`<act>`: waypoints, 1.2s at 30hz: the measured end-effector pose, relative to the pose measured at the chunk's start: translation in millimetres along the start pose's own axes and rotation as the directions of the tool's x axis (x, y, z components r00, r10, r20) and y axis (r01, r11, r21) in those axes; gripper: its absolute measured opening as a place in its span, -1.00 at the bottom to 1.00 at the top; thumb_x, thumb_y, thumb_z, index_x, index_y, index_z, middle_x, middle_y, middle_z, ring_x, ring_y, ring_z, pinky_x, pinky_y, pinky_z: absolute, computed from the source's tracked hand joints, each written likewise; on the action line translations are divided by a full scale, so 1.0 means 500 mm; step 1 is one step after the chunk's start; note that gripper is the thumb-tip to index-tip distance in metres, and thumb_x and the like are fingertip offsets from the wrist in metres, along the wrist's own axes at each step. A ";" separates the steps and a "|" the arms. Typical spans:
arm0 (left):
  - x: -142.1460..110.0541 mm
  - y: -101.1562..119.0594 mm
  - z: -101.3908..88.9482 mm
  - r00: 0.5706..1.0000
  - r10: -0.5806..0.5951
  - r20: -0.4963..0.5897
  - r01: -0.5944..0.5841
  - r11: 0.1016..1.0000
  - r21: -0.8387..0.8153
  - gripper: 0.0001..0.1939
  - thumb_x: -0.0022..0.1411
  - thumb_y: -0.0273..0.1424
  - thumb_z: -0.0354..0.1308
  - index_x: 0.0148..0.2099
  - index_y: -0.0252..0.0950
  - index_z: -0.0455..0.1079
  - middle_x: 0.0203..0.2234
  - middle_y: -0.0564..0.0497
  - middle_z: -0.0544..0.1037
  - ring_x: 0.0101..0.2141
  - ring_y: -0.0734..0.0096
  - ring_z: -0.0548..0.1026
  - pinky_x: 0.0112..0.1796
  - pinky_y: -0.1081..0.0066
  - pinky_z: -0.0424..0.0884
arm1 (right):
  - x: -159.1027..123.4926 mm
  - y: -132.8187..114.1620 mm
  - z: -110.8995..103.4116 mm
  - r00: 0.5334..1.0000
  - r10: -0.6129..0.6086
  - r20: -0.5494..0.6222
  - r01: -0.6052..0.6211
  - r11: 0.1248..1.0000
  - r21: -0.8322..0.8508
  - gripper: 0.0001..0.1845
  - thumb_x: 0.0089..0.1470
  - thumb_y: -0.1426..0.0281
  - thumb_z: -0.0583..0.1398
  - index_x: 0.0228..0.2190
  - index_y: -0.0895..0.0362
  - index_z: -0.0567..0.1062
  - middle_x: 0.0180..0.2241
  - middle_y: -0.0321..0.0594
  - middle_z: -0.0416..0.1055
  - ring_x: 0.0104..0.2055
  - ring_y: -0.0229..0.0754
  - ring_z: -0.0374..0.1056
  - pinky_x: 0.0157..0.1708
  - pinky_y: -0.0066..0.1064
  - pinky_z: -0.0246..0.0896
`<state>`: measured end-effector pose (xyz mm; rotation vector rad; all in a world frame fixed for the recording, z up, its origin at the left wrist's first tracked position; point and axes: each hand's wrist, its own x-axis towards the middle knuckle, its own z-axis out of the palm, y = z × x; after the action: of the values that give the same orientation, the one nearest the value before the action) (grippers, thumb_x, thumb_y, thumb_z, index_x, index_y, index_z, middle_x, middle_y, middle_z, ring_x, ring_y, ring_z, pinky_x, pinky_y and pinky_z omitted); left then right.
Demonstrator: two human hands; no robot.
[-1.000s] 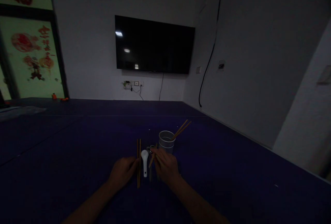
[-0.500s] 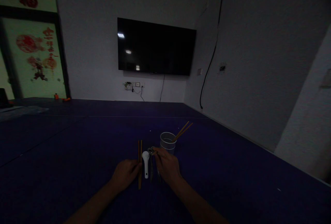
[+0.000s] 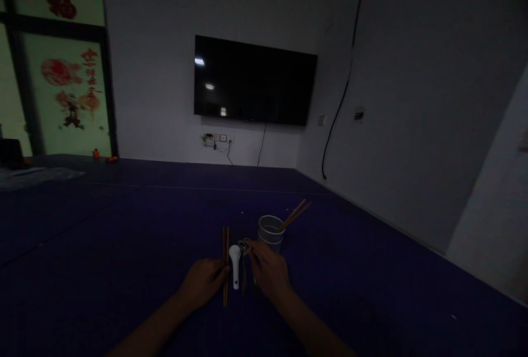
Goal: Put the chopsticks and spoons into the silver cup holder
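Observation:
My left hand (image 3: 205, 280) is closed on a pair of wooden chopsticks (image 3: 225, 294), its thumb and fingertips at their middle. The chopsticks lie side by side, pointing away from me. Just to their right is a white soup spoon (image 3: 235, 263), bowl end away from me. My right hand (image 3: 270, 269) pinches the rounded far end of what look like slim metal spoons (image 3: 243, 246); their thin handles run toward me, partly hidden by the hand. Right behind this hand stands a grey metal cup (image 3: 270, 225), with two more chopsticks leaning out to the right.
The dark blue surface (image 3: 165, 214) stretches to the walls, with small white specks on it. A black screen (image 3: 256, 82) hangs on the far wall. A cable (image 3: 339, 104) dangles at the right wall. Small orange items (image 3: 111, 159) lie by the glass door.
The whole view has shifted slightly, so everything appears a little lower and farther right. Both hands keep nearly the same places beside the utensils.

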<state>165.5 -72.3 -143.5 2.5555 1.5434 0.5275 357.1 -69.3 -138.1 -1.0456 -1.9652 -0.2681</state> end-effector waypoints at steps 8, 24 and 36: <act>-0.001 0.003 -0.005 1.000 -0.019 0.013 0.019 1.000 -0.019 -0.62 0.29 -0.26 -0.23 -0.27 -0.24 0.40 -0.39 -0.03 0.55 -0.37 0.36 0.49 -0.37 0.46 0.24 | 0.003 -0.005 -0.009 0.997 0.044 -0.058 -0.041 0.998 0.048 -0.66 0.22 0.38 -0.07 -0.21 0.06 0.49 -0.20 -0.24 0.49 -0.20 -0.25 0.42 -0.20 -0.45 0.30; -0.002 0.010 -0.013 0.999 -0.031 0.018 0.031 1.000 -0.003 -0.61 0.30 -0.28 -0.23 -0.31 -0.25 0.41 -0.44 -0.02 0.55 -0.41 0.37 0.48 -0.42 0.47 0.20 | 0.005 0.018 -0.013 0.911 0.332 -0.245 -0.273 0.930 0.247 -0.60 0.21 0.20 -0.08 -0.26 0.13 0.46 -0.28 -0.10 0.50 -0.22 -0.12 0.42 -0.26 -0.35 0.26; -0.002 0.007 -0.007 0.999 -0.036 0.018 0.037 0.999 -0.006 -0.60 0.30 -0.24 -0.24 -0.34 -0.26 0.38 -0.48 -0.01 0.54 -0.44 0.38 0.48 -0.44 0.46 0.18 | 0.031 0.041 -0.070 0.787 0.406 -0.464 -0.322 0.912 0.253 -0.50 0.19 0.09 -0.14 -0.27 0.17 0.42 -0.32 -0.07 0.45 -0.27 -0.07 0.37 -0.23 -0.26 0.20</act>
<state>166.6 -75.0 -139.5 2.5151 1.5766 0.5038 389.1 -66.4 -109.4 -1.0918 -1.2544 -0.1443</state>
